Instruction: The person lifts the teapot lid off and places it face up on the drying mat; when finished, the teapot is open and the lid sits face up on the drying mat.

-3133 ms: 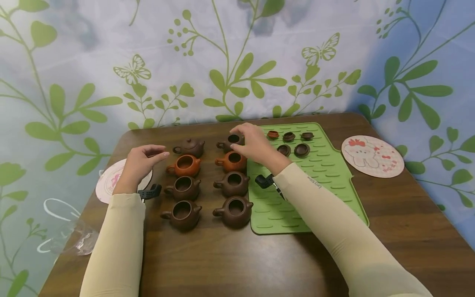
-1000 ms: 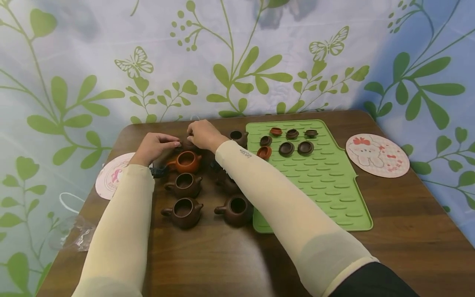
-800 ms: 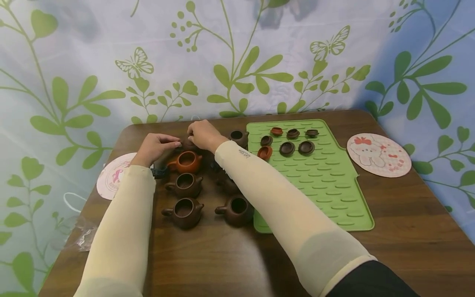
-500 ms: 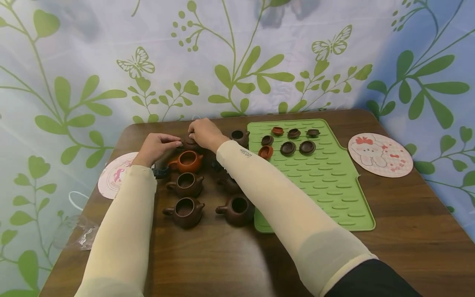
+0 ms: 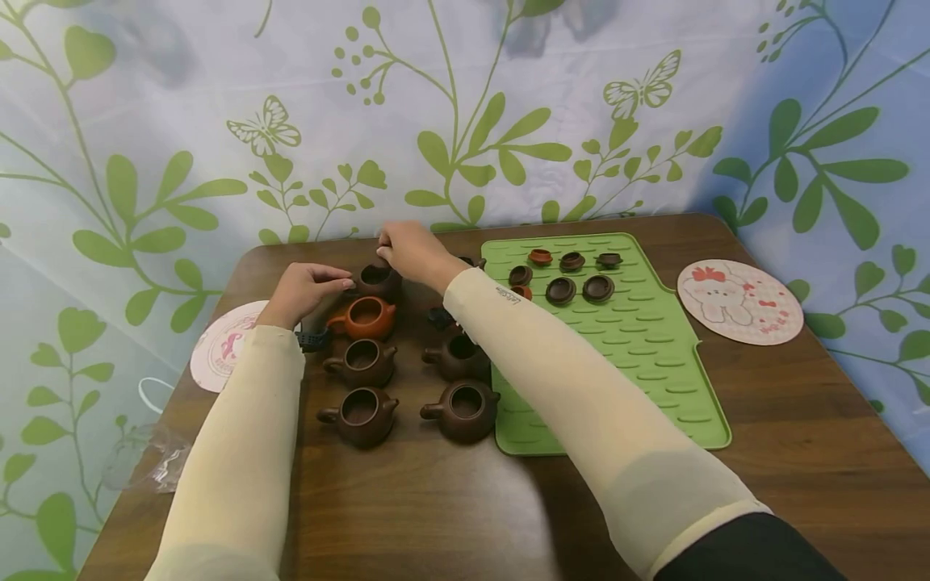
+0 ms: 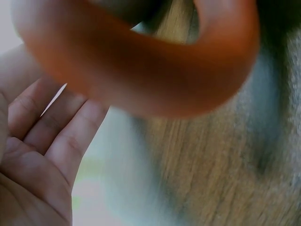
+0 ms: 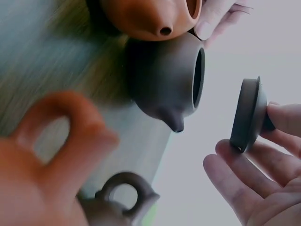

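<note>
In the head view, my right hand is raised just above the far-left dark teapot, whose opening shows. The right wrist view shows its fingers pinching the knob of a dark teapot lid, tilted on edge and apart from the pot. My left hand is at that teapot's handle side, thumb and forefinger close together. Its fingertips meet the pot near the rim; the handle itself is hidden. An orange teapot stands just in front, and its blurred handle crosses the left wrist view.
More lidless teapots stand in two columns. A green mat on the right bears several lids at its far end. Round printed mats lie at both sides. Clear plastic sits at the left edge.
My right hand came from the right column to the far-left teapot. In the last half second it lifted the lid up and slightly right, uncovering the opening. My left hand stayed nearly still.
</note>
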Tool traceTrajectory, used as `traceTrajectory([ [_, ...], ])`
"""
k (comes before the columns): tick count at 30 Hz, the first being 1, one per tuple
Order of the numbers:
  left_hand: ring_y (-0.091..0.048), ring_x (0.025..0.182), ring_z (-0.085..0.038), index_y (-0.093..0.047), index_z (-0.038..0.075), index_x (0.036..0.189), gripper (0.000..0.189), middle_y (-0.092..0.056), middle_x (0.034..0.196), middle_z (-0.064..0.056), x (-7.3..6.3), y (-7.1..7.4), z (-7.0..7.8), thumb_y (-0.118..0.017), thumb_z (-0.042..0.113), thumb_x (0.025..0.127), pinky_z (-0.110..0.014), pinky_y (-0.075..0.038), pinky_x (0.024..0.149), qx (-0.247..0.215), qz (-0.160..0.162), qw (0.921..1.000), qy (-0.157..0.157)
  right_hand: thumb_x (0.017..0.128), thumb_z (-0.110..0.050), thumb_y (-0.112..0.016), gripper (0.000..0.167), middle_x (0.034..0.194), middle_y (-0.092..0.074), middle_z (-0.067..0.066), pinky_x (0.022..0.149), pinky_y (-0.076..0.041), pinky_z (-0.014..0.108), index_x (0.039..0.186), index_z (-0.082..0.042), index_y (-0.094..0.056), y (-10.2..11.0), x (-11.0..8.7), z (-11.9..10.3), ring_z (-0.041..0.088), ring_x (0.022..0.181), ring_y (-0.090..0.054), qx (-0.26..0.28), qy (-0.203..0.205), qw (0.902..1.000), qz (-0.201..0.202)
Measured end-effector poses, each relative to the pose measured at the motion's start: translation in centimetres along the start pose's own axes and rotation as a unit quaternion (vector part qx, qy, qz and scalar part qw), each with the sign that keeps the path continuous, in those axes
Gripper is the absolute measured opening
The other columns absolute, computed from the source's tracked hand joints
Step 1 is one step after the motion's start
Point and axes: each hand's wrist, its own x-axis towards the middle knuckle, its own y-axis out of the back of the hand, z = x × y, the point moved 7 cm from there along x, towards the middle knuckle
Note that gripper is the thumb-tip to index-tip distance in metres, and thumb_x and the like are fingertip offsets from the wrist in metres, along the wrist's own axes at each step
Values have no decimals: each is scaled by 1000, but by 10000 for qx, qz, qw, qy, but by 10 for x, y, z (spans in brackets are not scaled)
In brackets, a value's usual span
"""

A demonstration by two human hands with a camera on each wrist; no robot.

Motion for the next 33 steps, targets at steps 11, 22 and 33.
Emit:
traceTrajectory([
  [11,-64,118,-30,-81,8,121,29,-75,120,-13,7,-3,-6,-78,28,100,-52,-48,104,130,-5,9999,-39,111,-20,-59,29,131,-65,9,96,-50,34,138,-10,-60,15,-28,21,21,118,-62,846,212,9962,92],
  [22,-61,122,-31,-80,8,123,35,-72,125,-15,4,-3,-6,-77,34,100,-53,-46,106,157,-29,9999,-22,113,-11,-50,50,161,-45,4,75,-49,35,160,-28,-48,29,-62,38,22,94,-62,1910,508,9802,-131],
  [33,-62,120,-31,-81,8,121,34,-73,124,-15,0,-1,-7,-77,33,100,-53,-47,104,163,20,9998,-60,110,-21,-60,44,146,-43,21,106,-49,46,152,-11,-51,33,-102,63,31,132,-57,5193,168,8541,-242],
])
